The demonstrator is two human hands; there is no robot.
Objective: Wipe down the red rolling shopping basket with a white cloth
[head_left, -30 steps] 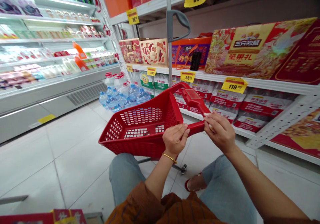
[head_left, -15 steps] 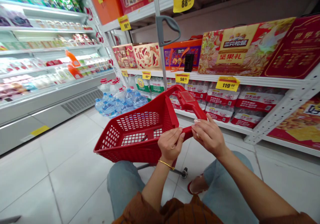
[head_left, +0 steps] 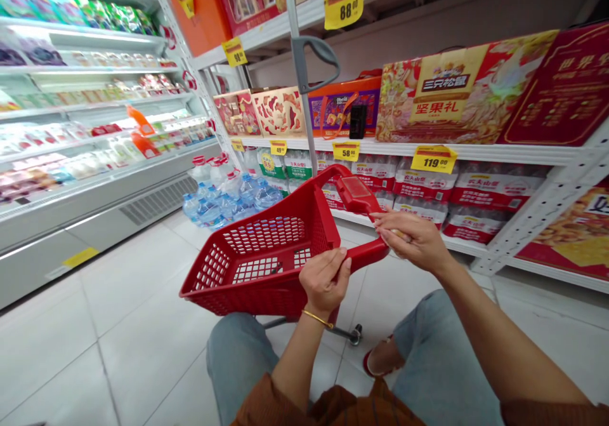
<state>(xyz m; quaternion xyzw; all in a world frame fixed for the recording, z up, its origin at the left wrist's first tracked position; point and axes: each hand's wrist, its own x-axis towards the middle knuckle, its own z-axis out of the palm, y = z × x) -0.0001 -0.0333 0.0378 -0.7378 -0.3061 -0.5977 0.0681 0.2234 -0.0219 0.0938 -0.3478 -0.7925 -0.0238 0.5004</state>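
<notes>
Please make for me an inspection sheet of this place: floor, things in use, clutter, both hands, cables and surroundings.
Surface: white tiled floor, seams visible.
Things in use: red cart with perforated sides and a red handle.
Clutter: water bottles grouped beyond the cart.
Left hand: curled over the near part of the handle, gold bracelet at the wrist.
Right hand: fingers at the handle's right side; firmness of grip cannot be told.
Cables: nothing seen.
Surroundings: refrigerated display on the left; white shelving ahead, with boxes and yellow price tags.
</notes>
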